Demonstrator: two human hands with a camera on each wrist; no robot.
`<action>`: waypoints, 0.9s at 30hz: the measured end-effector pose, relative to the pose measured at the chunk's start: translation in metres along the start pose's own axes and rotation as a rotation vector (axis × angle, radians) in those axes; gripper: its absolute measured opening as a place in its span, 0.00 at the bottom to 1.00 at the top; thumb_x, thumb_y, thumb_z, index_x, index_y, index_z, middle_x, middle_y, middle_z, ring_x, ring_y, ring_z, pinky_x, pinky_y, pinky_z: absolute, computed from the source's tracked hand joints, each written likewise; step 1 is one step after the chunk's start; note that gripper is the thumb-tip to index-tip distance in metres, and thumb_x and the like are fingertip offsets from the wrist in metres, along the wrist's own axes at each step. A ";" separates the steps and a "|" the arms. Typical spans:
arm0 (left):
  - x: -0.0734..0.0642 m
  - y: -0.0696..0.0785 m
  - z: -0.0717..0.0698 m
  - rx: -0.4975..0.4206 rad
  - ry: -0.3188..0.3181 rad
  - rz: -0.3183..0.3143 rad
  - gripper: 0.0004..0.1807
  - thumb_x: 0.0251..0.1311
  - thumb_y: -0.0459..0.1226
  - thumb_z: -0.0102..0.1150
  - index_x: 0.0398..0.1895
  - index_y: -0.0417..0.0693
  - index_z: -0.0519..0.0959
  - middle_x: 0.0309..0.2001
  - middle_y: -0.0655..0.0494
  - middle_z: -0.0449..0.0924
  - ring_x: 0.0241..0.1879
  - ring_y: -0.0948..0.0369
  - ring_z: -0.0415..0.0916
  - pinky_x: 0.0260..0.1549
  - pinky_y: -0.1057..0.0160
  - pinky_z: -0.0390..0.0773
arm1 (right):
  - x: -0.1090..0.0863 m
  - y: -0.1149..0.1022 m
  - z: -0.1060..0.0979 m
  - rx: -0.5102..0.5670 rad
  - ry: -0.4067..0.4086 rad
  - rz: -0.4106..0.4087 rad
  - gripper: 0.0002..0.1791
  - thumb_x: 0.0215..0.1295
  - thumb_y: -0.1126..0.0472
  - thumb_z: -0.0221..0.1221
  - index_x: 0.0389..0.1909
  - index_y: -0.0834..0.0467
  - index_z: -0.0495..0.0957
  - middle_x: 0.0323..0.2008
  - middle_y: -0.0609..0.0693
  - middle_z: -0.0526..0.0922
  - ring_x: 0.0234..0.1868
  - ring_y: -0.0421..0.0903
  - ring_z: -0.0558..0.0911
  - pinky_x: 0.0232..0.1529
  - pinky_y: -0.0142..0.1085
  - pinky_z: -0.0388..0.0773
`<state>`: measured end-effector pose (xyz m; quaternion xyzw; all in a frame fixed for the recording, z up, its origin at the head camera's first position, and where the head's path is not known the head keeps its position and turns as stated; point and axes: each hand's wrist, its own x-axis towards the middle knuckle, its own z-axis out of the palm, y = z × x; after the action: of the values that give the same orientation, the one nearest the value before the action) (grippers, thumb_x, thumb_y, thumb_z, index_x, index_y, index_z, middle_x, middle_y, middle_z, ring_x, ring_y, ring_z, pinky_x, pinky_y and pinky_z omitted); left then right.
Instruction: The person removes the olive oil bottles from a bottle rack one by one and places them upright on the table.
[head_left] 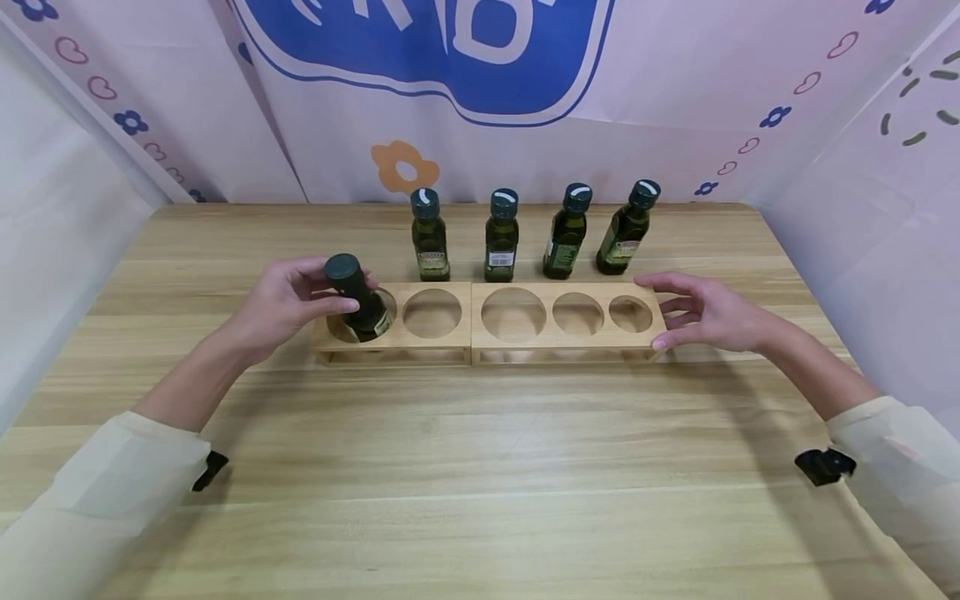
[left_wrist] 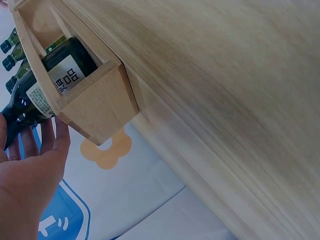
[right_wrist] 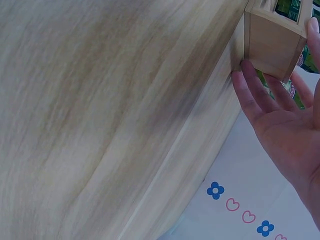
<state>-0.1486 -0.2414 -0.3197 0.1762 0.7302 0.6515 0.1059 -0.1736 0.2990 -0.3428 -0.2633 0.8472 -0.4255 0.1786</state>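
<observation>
A dark green glass bottle point(head_left: 360, 304) with a dark cap stands in the leftmost round hole of a light wooden rack point(head_left: 471, 317). My left hand point(head_left: 273, 308) holds this bottle near its neck, thumb in front and fingers behind. Through the rack's open side, the left wrist view shows the bottle's lower body point(left_wrist: 65, 70) with a white label. At the rack's other end, my right hand point(head_left: 708, 312) spans the end piece, thumb at the front corner and fingers towards the back. Fingertips touch the rack's end panel point(right_wrist: 272, 45) in the right wrist view. The rack's other holes hold nothing.
Several similar bottles stand in a row behind the rack: one bottle point(head_left: 431, 237), another point(head_left: 501, 237), a third point(head_left: 566, 233) and a rightmost one point(head_left: 626, 229). A wood-grain table point(head_left: 480, 467) lies beneath. Behind it hangs a printed white cloth point(head_left: 675, 92).
</observation>
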 end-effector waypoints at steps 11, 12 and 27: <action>-0.002 0.001 0.003 0.064 0.011 0.020 0.20 0.66 0.24 0.64 0.60 0.42 0.83 0.54 0.53 0.88 0.55 0.62 0.84 0.55 0.69 0.82 | 0.000 -0.001 0.000 0.007 0.005 0.004 0.45 0.57 0.71 0.74 0.74 0.69 0.63 0.74 0.68 0.63 0.64 0.70 0.75 0.55 0.29 0.82; -0.002 0.001 0.003 0.069 0.010 0.024 0.20 0.66 0.24 0.64 0.60 0.42 0.83 0.54 0.53 0.88 0.55 0.62 0.84 0.54 0.69 0.82 | 0.000 -0.001 0.000 0.008 0.006 0.005 0.45 0.57 0.71 0.74 0.74 0.69 0.63 0.74 0.68 0.64 0.64 0.70 0.75 0.55 0.29 0.82; -0.003 0.011 0.004 0.076 0.032 0.060 0.17 0.67 0.23 0.63 0.56 0.43 0.85 0.51 0.54 0.88 0.54 0.63 0.84 0.56 0.71 0.80 | 0.000 0.001 -0.001 -0.009 0.005 0.037 0.47 0.59 0.70 0.74 0.76 0.69 0.60 0.75 0.68 0.62 0.65 0.69 0.74 0.57 0.32 0.82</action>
<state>-0.1432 -0.2383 -0.3093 0.1915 0.7506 0.6287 0.0679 -0.1746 0.3001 -0.3425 -0.2475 0.8543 -0.4189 0.1830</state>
